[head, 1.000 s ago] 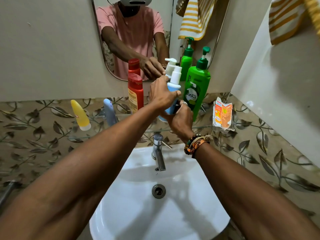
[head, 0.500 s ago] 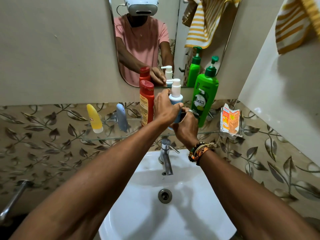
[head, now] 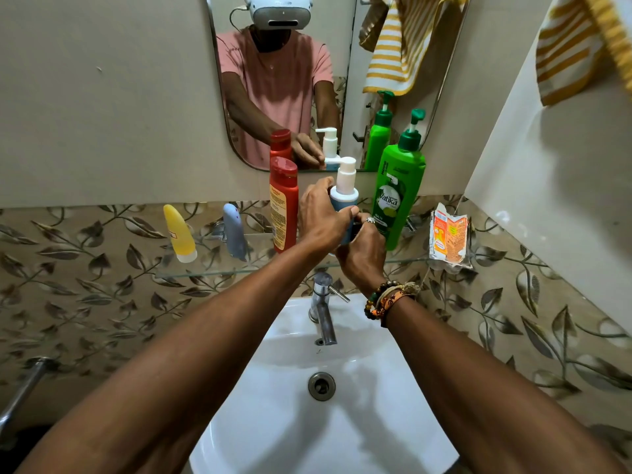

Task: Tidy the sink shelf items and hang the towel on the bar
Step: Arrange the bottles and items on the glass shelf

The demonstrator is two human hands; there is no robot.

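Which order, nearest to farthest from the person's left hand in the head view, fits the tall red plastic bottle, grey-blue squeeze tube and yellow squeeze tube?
1. Tall red plastic bottle, right beside the left hand.
2. Grey-blue squeeze tube, further left.
3. Yellow squeeze tube, leftmost.

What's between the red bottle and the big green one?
In the head view, a blue pump bottle, held by the left hand and right hand.

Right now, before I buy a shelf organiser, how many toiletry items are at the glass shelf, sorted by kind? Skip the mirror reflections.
Tubes: 2, yellow tube, grey-blue tube
Pump bottles: 2, blue pump bottle held in left hand and right hand, green pump bottle
Capped bottles: 1, red bottle
Packets: 1, orange packet
Total: 6
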